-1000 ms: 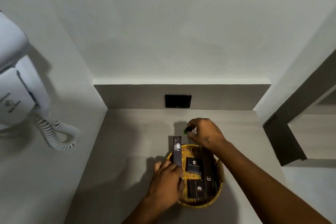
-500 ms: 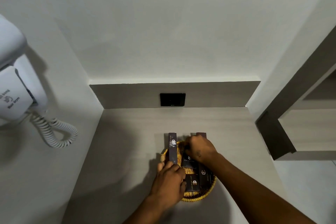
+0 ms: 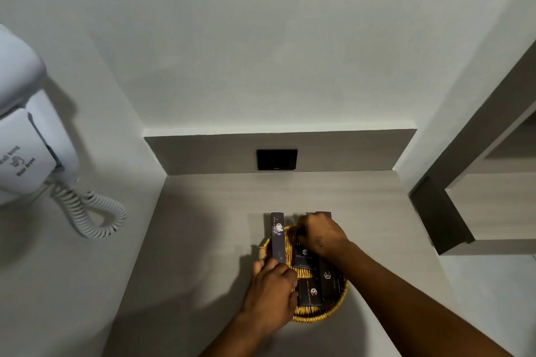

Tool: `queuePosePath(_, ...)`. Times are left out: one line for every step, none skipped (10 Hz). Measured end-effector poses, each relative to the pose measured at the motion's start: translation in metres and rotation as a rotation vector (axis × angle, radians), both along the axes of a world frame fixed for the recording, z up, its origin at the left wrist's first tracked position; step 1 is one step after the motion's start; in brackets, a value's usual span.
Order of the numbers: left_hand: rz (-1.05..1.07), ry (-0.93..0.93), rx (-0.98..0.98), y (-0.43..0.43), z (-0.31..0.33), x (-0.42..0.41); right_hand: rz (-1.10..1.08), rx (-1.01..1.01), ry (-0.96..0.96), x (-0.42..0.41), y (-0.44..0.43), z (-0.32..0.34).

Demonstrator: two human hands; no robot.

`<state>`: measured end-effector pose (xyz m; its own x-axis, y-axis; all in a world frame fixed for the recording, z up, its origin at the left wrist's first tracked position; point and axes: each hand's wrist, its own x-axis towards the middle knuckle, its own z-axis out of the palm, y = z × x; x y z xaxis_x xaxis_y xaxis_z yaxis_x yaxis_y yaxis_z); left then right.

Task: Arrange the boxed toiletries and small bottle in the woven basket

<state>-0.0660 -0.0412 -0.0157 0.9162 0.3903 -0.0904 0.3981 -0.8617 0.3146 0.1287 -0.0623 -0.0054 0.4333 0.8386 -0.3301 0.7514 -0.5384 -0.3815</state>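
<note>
A round woven basket (image 3: 319,316) sits on the grey counter. My left hand (image 3: 269,293) grips the near end of a long dark box (image 3: 277,236) that leans over the basket's far left rim. My right hand (image 3: 320,236) is curled over the far rim, fingers closed around the small dark bottle, which is almost fully hidden. Behind that hand shows the tip of a second long box (image 3: 324,214), its lower part (image 3: 327,275) lying in the basket. Two square dark boxes (image 3: 304,256) (image 3: 311,293) lie flat inside.
A white wall-mounted hair dryer (image 3: 26,136) with a coiled cord (image 3: 90,211) hangs on the left wall. A black socket plate (image 3: 277,159) sits in the back panel. A dark-framed ledge (image 3: 441,217) bounds the counter on the right.
My right hand came back from behind the basket with the small bottle and lowered to the far rim. My left hand kept its hold on the long box.
</note>
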Motion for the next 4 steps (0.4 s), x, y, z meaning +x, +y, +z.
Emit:
queuePosePath(0.003, 0.010, 0.000, 0.000, 0.003, 0.001, -0.004, 0.000, 0.006, 0.000, 0.000, 0.002)
queuePosePath(0.001, 0.017, 0.015, 0.000, 0.002, -0.001, -0.025, 0.040, 0.019, 0.000, -0.003, 0.004)
queuePosePath(0.030, -0.040, 0.024, 0.000, 0.000, 0.000, -0.042, 0.099, -0.016, -0.003, -0.008, 0.006)
queuePosePath(0.148, -0.129, 0.026, 0.004, 0.004, 0.008, -0.124, 0.265, -0.120, -0.005, -0.014, 0.008)
